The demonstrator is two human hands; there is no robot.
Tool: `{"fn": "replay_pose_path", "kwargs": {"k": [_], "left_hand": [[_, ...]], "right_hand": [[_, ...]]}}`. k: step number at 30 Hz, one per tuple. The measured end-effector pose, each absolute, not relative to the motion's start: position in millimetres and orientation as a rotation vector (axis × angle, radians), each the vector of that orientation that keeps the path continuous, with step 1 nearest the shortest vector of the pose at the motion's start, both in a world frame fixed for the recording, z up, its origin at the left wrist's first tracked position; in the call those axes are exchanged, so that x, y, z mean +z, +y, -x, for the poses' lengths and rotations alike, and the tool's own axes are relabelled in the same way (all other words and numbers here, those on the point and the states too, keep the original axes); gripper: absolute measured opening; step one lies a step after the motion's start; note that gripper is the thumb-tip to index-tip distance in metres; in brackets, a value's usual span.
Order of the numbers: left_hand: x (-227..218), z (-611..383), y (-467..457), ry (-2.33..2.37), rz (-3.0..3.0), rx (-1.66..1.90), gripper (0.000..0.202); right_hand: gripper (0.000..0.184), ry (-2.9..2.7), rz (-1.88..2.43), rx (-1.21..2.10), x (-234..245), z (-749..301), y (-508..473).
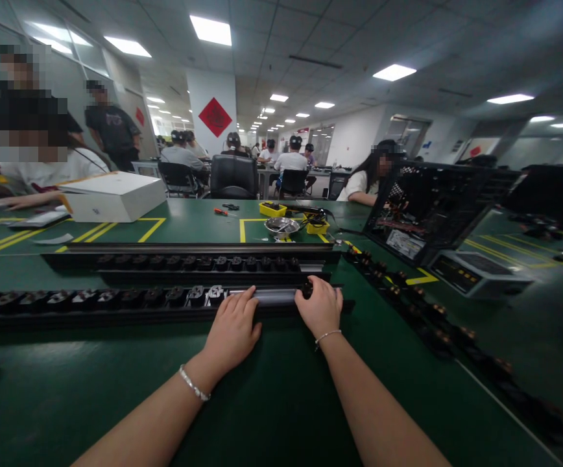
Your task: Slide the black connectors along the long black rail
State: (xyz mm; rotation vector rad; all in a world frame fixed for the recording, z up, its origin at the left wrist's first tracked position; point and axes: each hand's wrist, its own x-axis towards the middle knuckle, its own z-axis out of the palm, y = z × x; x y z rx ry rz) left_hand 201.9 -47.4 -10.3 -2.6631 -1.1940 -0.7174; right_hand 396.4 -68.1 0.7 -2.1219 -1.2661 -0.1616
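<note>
A long black rail (276,298) lies crosswise in front of me, its left part filled with a row of black socket modules (175,296). My left hand (233,327) rests on it with fingers stretched over the channel, just right of the last modules, thumb apart. At the rail's right end, my right hand (321,306) is closed around a small black socket module (307,288), partly hidden by the fingers. Bare grey channel shows between the hands. Behind lies a second black rail (140,275) with more socket modules.
To the right, a string of black modules (437,314) runs diagonally near an open computer case (408,207) and a power supply (476,275). Further back are a metal bowl (281,226), yellow bins (272,209), a screwdriver (221,212) and a white box (120,194). Other people sit nearby.
</note>
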Motion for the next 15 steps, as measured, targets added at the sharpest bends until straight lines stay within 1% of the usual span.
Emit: {"fn": "replay_pose_path", "kwargs": {"k": [4, 10, 15], "left_hand": [[-9.9, -201.7, -47.7, -1.197, 2.670, -0.708, 0.038], [-10.4, -201.0, -46.9, -1.189, 2.663, -0.716, 0.038], [-11.2, -200.9, -46.8, -1.183, 2.662, -0.716, 0.038]], "right_hand": [[0.043, -1.263, 2.151, -0.178, 1.4, -398.1, -69.3], [0.041, -1.266, 2.153, -0.152, 1.5, -400.8, -69.7], [0.042, -1.224, 2.174, -0.204, -1.6, -407.6, -73.5]]}}
